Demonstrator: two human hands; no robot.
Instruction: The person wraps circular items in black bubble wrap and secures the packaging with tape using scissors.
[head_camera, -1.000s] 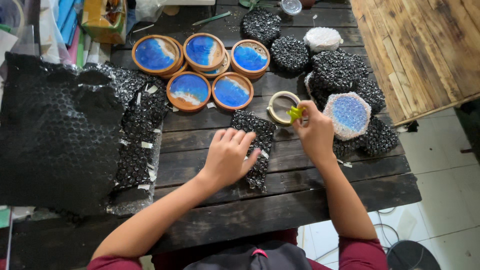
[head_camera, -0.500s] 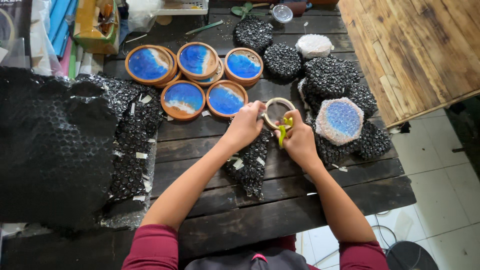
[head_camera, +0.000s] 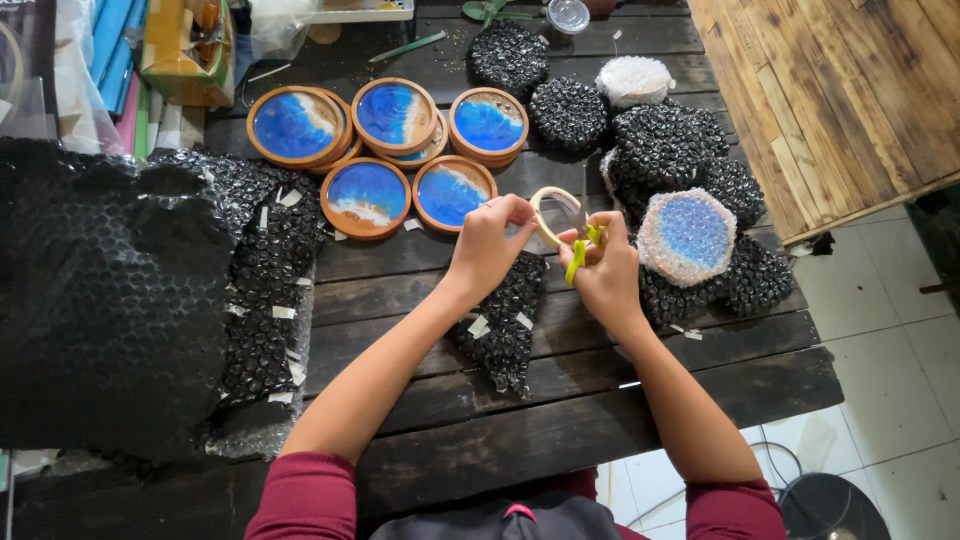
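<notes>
My left hand (head_camera: 492, 243) holds a roll of clear tape (head_camera: 548, 203) by its edge above the dark wooden table (head_camera: 420, 400). My right hand (head_camera: 605, 268) grips small scissors with yellow-green handles (head_camera: 580, 240), their blades at the tape roll. Under both hands lies a piece of black bubble wrap (head_camera: 505, 325) with bits of tape stuck on it. Just right of my right hand sits a hexagonal blue coaster wrapped in clear bubble wrap (head_camera: 688, 236).
Several round wooden coasters with blue resin (head_camera: 368, 195) are grouped at the back left. Black bubble-wrapped bundles (head_camera: 665, 150) pile at the back right. A big sheet of black bubble wrap (head_camera: 110, 300) covers the left. A second wooden tabletop (head_camera: 830, 90) stands at right.
Both hands rose off the bubble wrap piece and came together at the tape roll; the left hand now holds the roll and the scissors meet it.
</notes>
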